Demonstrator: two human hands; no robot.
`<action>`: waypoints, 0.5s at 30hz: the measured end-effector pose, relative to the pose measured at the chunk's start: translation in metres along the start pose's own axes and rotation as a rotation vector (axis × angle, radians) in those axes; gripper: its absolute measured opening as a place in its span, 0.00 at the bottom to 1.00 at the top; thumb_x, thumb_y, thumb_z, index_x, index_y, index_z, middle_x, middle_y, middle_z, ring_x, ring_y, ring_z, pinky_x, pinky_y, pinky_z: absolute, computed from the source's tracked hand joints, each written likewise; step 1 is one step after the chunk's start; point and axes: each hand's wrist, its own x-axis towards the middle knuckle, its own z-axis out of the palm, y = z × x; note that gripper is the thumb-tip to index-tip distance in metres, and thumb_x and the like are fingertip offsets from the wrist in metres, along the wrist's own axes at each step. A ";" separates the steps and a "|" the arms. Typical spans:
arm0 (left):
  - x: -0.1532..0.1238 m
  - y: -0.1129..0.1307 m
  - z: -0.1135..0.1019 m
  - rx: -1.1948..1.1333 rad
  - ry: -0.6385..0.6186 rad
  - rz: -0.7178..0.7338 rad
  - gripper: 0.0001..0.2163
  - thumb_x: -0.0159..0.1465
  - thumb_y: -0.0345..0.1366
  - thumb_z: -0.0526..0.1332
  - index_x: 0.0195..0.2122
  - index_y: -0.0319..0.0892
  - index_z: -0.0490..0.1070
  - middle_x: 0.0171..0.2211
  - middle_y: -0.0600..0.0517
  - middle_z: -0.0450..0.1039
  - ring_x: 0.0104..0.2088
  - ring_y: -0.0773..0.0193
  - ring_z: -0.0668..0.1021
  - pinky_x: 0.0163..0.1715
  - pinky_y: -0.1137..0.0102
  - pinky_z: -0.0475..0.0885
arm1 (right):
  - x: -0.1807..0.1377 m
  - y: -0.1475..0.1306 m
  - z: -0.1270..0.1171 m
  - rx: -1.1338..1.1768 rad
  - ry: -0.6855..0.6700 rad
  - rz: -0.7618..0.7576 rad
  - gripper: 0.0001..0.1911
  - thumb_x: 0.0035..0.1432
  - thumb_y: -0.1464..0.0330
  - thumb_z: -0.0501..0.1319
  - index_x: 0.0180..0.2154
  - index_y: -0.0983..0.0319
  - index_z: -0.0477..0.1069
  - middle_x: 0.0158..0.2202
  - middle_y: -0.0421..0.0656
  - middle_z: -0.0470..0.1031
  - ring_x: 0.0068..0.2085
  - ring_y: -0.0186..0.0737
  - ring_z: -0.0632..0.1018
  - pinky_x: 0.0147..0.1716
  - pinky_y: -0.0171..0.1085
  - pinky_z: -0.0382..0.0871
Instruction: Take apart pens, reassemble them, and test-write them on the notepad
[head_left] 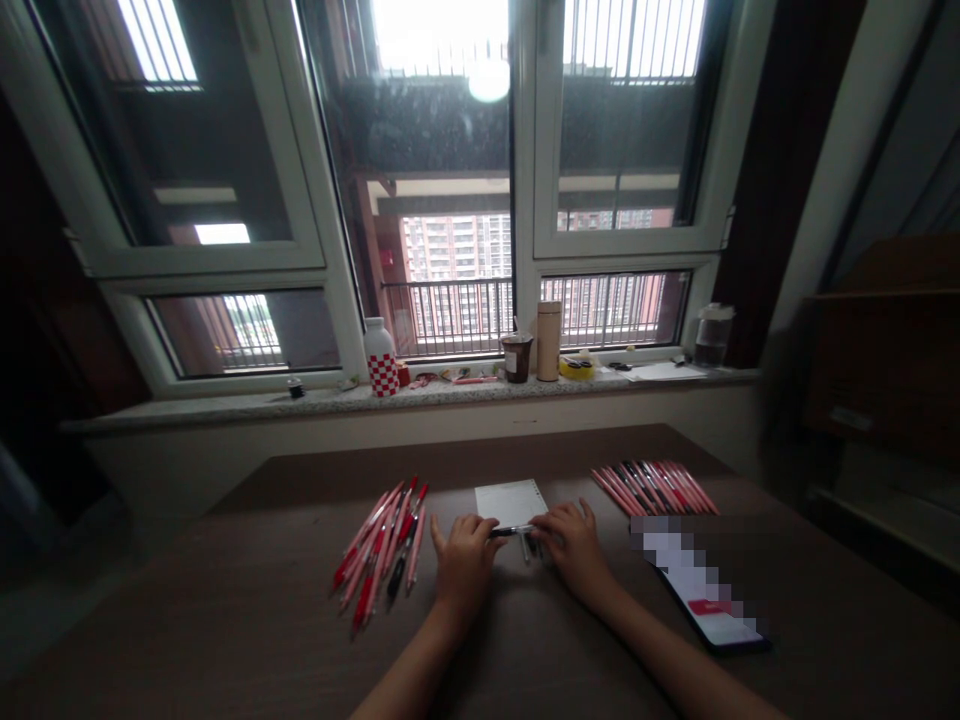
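Between my two hands a black pen with a clear section (pixel 513 531) is held level, just in front of a white sheet of paper (pixel 510 497). My left hand (pixel 465 560) pinches its dark end, and my right hand (pixel 574 550) grips the clear end. Under the right fingers lie small dark and clear pieces (pixel 529 548), too small to name. Left of my hands is a loose pile of pink, red and black pens (pixel 386 545). Toward the right, more pink and black pens (pixel 656 487) lie side by side in a row.
A phone (pixel 709 590), its screen partly blurred out, lies on the brown table (pixel 247 600) right of my right arm. On the window sill (pixel 330 402) stand a checkered bottle (pixel 382 360), a brown cup (pixel 517 358), a tan flask (pixel 548 342) and a clear jug (pixel 712 335).
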 end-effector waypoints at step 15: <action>0.001 -0.006 0.007 -0.065 0.056 0.026 0.07 0.64 0.34 0.56 0.40 0.49 0.73 0.37 0.55 0.76 0.43 0.61 0.75 0.60 0.39 0.42 | 0.001 0.005 0.002 0.025 -0.032 0.041 0.09 0.59 0.67 0.59 0.41 0.54 0.75 0.35 0.40 0.78 0.43 0.43 0.74 0.58 0.55 0.44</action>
